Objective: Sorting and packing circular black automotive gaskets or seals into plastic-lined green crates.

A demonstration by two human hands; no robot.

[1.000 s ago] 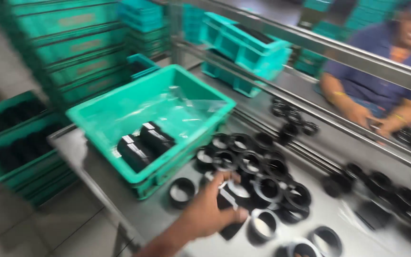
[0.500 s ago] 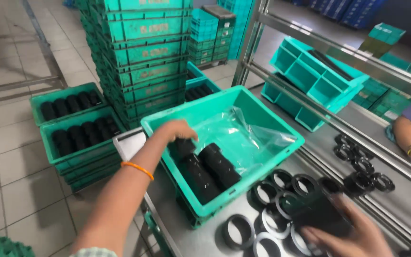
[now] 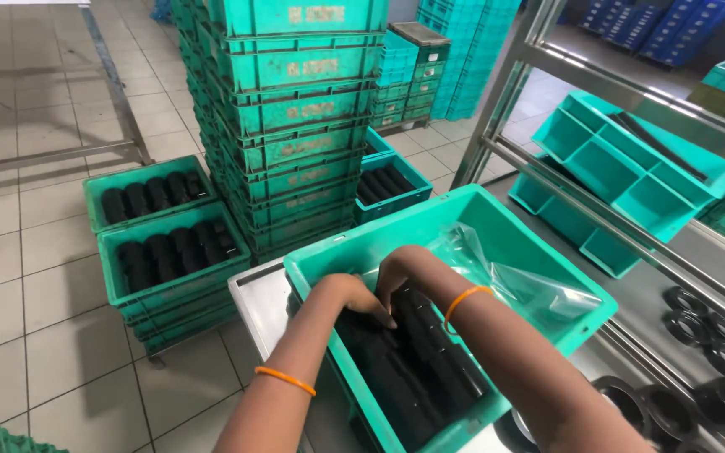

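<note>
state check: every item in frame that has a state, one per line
Left hand: inside the crate, fingers on the black stacks.
Right hand: inside the crate, on the same stacks.
Crate: open, on the table, part filled.
Black stacks: lying in rows.
Plastic bag: open, crumpled.
Floor crates: open, full of black rolls.
Crate tower: stacked.
Black rings: loose on the table.
</note>
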